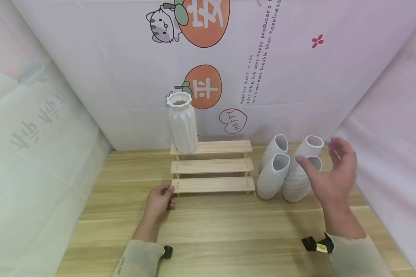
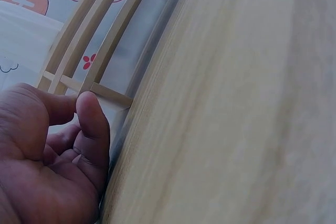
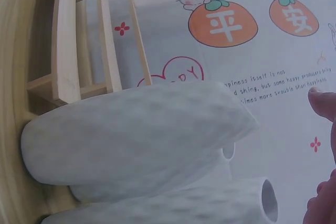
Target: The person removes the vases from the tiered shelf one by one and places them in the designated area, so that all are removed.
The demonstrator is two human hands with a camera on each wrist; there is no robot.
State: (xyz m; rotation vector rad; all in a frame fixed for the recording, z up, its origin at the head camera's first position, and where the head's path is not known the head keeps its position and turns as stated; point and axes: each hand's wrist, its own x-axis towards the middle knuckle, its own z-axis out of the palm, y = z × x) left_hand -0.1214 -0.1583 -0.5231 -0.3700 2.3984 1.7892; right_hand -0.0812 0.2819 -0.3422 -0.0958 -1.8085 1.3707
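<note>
At the front left corner of a three-tier wooden display stand (image 1: 213, 185), my left hand (image 1: 159, 200) pinches the end of the lowest board. The left wrist view shows that thumb and index finger (image 2: 92, 119) meeting at the board's end. A white pleated vase (image 1: 183, 127) with a wavy rim stands upright on the top tier, at its left. Several white dimpled vases (image 1: 272, 179) with slanted mouths cluster to the right of the stand. Over the rightmost ones hovers my right hand (image 1: 332, 177), thumb and fingers spread apart, holding nothing.
Everything stands on a wood-grain table (image 1: 208, 234). Behind it hangs a white printed cloth (image 1: 280, 77), and similar cloth (image 1: 395, 134) borders the right and left sides. One front dimpled vase stands close against the stand's right end.
</note>
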